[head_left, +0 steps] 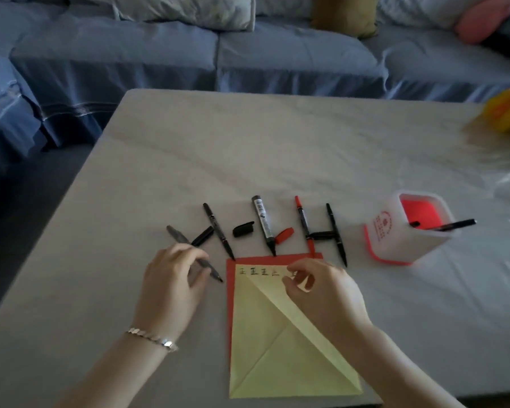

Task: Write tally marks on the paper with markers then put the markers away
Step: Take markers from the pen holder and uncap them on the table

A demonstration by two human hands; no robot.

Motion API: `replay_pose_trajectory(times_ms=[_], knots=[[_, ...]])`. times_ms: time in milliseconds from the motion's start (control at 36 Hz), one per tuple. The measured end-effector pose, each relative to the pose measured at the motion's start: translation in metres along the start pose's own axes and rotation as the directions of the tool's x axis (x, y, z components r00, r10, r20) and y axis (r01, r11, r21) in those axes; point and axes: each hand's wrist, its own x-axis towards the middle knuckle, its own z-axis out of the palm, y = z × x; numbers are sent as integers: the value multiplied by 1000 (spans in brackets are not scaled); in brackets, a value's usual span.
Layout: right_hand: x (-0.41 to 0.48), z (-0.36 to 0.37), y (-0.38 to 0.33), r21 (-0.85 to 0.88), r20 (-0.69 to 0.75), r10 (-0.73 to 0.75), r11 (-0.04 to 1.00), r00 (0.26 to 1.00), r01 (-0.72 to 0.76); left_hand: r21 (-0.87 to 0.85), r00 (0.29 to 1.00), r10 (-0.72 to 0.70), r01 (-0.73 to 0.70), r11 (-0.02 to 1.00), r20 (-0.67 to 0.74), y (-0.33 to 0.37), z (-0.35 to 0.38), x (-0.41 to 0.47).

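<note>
A yellow creased paper lies on a red sheet near the table's front edge, with a row of tally marks along its top. My left hand grips a thin black marker just left of the paper, tip pointing at the red sheet. My right hand hovers over the paper's top right corner, fingers curled, holding nothing that I can see. Uncapped markers lie in a row behind the paper: a thin black one, a thick one, a red one, another black one.
Loose caps lie between the markers, including a red cap. A white and red pen holder stands at the right with one black marker in it. A blue sofa sits behind the table, a yellow object at far right.
</note>
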Motion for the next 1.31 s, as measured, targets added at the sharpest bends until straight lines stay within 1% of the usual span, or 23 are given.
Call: replay_pose_trajectory(times_ms=[56, 139, 222, 306, 361, 472, 528, 583, 667, 806, 861, 972, 1028, 1083, 1111, 1139, 1167, 1194, 1222, 1250, 1278, 1306], knots=[[-5, -17, 16, -2, -45, 42, 999, 998, -42, -42, 997, 66, -64, 997, 50, 18, 2, 1], [-6, -51, 42, -3, -222, 79, 997, 972, -82, -116, 979, 139, -122, 986, 147, 44, 11, 6], [-5, -88, 65, 48, -433, 125, 992, 893, -116, -155, 956, 179, -145, 977, 232, 69, 22, 8], [-1, -116, 86, 88, -553, 179, 984, 814, -156, -183, 942, 212, -168, 969, 259, 86, 33, 8], [3, -124, 95, 67, -560, 176, 984, 810, -167, -190, 929, 234, -185, 964, 285, 93, 37, 10], [14, -117, 98, 14, -438, 162, 985, 884, -174, -209, 923, 260, -205, 956, 284, 97, 36, 12], [21, -110, 98, -37, -391, 166, 980, 905, -196, -203, 923, 258, -205, 958, 285, 96, 35, 14], [26, -105, 98, -72, -404, 151, 978, 902, -196, -189, 925, 251, -203, 961, 284, 93, 35, 16], [30, -101, 101, -46, -453, 143, 982, 880, -183, -168, 932, 227, -185, 968, 281, 88, 33, 18], [27, -98, 104, 21, -544, 99, 994, 833, -104, -167, 941, 184, -141, 976, 285, 86, 35, 18], [23, -101, 100, 41, -592, 54, 998, 804, -37, -157, 938, 168, -124, 980, 303, 89, 36, 17], [7, -108, 77, -5, -695, -151, 979, 703, 205, -144, 929, 191, -152, 978, 317, 90, 39, 15], [-1, -107, 59, -39, -700, -265, 941, 663, 335, -159, 937, 177, -133, 978, 302, 89, 38, 14], [-7, -101, 42, -32, -677, -345, 896, 650, 443, -188, 946, 160, -109, 976, 282, 87, 37, 12], [-8, -96, 36, 1, -659, -356, 880, 662, 474, -198, 950, 156, -104, 975, 269, 86, 36, 10], [-9, -90, 30, 70, -637, -337, 871, 694, 487, -202, 954, 158, -107, 974, 256, 85, 36, 8], [-10, -83, 25, 192, -610, -274, 859, 743, 474, -206, 955, 169, -120, 971, 242, 83, 36, 6], [-11, -76, 19, 371, -562, -170, 823, 810, 430, -213, 955, 185, -135, 968, 232, 82, 35, 3], [-12, -68, 12, 574, -478, -47, 740, 877, 352, -228, 954, 198, -147, 963, 223, 81, 34, 1], [-13, -61, 5, 740, -373, 63, 622, 926, 256, -247, 953, 205, -148, 958, 223, 80, 31, -2], [-13, -53, -1, 838, -289, 145, 517, 946, 177, -274, 949, 218, -153, 950, 226, 78, 29, -5], [-13, -47, -6, 891, -231, 215, 438, 949, 118, -296, 946, 235, -164, 941, 222, 76, 27, -7]])
